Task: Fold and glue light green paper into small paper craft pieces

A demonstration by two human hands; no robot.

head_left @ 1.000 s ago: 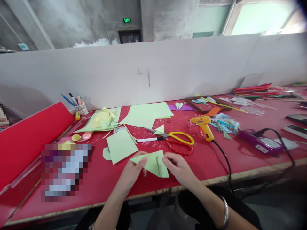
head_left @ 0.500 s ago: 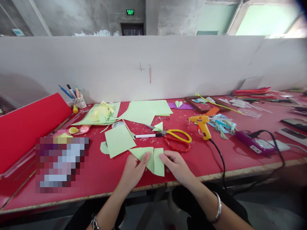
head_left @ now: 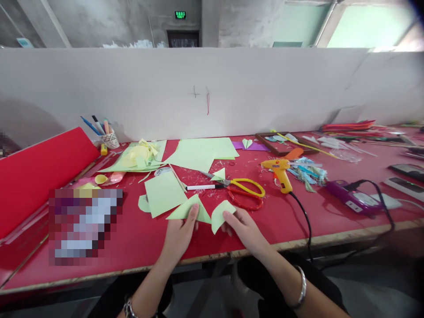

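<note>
Just in from the near edge of the red table (head_left: 132,247), the left hand (head_left: 180,232) pinches a folded green triangle (head_left: 202,211) between thumb and fingers. Beside it, the right hand (head_left: 240,223) grips a smaller green piece (head_left: 220,215) the same way. Beyond them lie a green square sheet (head_left: 165,193), a white marker (head_left: 201,187) and scissors (head_left: 247,190) with one yellow and one red handle; a small green triangle (head_left: 219,175) rests on their blades. A yellow glue gun (head_left: 280,173) lies to their right. Toward the far edge, large green sheets (head_left: 205,151) overlap.
</note>
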